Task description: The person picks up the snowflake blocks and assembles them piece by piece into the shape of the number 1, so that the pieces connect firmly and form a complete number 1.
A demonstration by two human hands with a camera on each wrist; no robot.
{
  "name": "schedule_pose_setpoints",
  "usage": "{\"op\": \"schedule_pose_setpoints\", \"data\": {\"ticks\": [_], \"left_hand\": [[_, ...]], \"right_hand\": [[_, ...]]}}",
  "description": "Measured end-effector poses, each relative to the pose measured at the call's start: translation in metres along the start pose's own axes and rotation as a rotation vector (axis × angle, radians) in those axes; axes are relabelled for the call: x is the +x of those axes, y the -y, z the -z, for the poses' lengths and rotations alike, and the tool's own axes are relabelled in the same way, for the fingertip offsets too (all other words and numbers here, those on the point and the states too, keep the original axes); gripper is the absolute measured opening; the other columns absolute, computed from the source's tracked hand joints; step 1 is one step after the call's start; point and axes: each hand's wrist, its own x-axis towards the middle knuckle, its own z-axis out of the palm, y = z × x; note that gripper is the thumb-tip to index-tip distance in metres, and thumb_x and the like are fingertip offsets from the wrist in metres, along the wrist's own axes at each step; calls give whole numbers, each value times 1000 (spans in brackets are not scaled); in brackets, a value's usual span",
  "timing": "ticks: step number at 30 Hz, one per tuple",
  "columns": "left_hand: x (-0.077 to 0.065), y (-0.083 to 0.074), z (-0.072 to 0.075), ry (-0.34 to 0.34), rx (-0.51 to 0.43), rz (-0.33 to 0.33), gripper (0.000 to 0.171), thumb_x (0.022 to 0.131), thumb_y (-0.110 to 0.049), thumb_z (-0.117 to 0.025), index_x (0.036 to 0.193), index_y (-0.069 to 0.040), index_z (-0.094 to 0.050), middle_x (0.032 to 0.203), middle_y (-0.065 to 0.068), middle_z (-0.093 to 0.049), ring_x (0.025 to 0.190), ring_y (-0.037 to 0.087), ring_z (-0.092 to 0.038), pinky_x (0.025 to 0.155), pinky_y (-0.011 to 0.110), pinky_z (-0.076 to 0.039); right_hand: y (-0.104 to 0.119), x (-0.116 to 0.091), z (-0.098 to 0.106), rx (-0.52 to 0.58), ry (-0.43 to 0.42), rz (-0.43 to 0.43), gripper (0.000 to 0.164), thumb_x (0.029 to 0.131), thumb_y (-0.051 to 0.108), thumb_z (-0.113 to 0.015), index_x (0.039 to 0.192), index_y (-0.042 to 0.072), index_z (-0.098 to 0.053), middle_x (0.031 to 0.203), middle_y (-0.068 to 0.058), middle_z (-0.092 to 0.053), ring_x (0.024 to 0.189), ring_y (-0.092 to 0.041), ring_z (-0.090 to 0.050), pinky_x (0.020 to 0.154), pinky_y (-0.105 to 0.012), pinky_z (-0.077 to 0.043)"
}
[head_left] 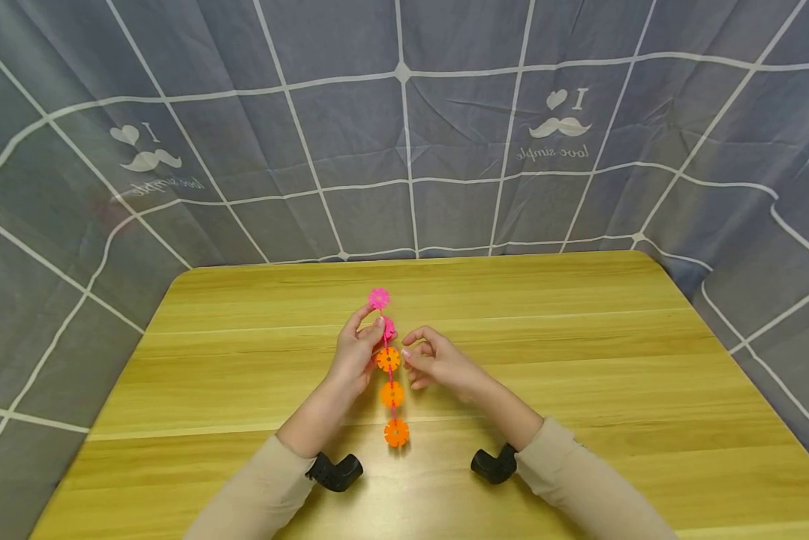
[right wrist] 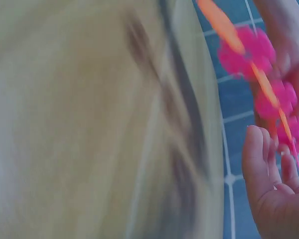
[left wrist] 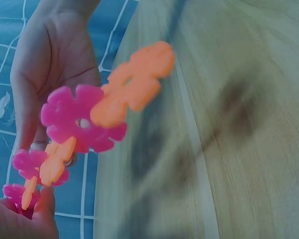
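Observation:
A chain of notched, flower-shaped plastic discs [head_left: 392,394], pink and orange, runs toward the person. Neighbouring discs slot together crosswise, so some show edge-on. My left hand [head_left: 356,354] grips the chain near its far end, thumb against a pink disc [head_left: 389,328]. Another pink disc [head_left: 379,298] sticks out beyond those fingers. In the left wrist view, the near orange disc [left wrist: 134,82] hangs above the wood. Just right of the chain, my right hand [head_left: 438,363] has loosely bent fingers and holds nothing. Its fingers [right wrist: 256,164] appear apart from the discs in the right wrist view.
A wood-grain table [head_left: 546,322] lies under both hands. Grey curtain [head_left: 458,127] with white grid lines surrounds its back and sides. A black wrist device [head_left: 337,472] sits at the left cuff, another black device [head_left: 494,465] at the right.

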Motion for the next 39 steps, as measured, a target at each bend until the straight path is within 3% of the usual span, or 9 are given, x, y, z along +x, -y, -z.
{"op": "schedule_pose_setpoints", "data": {"ticks": [7,14,16,19,24,30,39], "left_hand": [[4,0,-1,-25,-37,8,47,97,-8,-48,142,-14,-36,84,-1,-59,80,11,-64,78,24,-53],[13,2,0,-46,-3,-3,46,97,-5,-46,141,-11,-33,91,4,-58,81,10,-63,94,37,-46],[17,3,1,-51,11,-5,46,97,-4,-46,141,-11,-32,92,5,-59,82,11,-62,93,35,-47],[25,4,3,-42,60,-2,45,97,-4,-46,140,-11,-34,90,4,-59,80,13,-61,79,28,-50],[41,2,11,17,205,-8,46,96,-5,-50,139,-11,-37,86,3,-57,76,15,-60,65,24,-48],[56,0,20,64,266,-4,49,94,0,-50,141,-6,-35,82,3,-55,64,8,-57,62,19,-49],[71,6,24,46,311,-16,45,92,5,-51,136,1,-40,97,14,-59,70,7,-58,69,19,-51]], "right_hand": [[-7,0,-15,105,-23,-20,22,97,7,-48,115,0,-39,82,-3,-52,73,-12,-55,59,-25,-53],[-12,9,-17,147,-86,-66,17,97,5,-47,112,1,-42,78,-3,-53,65,-11,-53,54,-21,-50],[-13,13,-17,156,-106,-90,16,97,6,-47,112,2,-43,78,-3,-53,64,-11,-52,53,-21,-50],[-15,20,-17,157,-130,-114,16,97,6,-47,111,2,-44,77,-3,-52,62,-11,-50,52,-21,-50],[-18,32,-15,166,-153,-149,16,96,6,-48,111,2,-44,75,-3,-53,60,-11,-50,52,-21,-51],[-22,44,-13,152,-185,-178,19,95,7,-52,111,0,-46,73,-3,-54,56,-10,-51,51,-20,-51],[-25,53,-11,107,-231,-203,19,93,6,-55,110,-3,-53,70,-5,-56,53,-10,-53,48,-20,-52]]}}
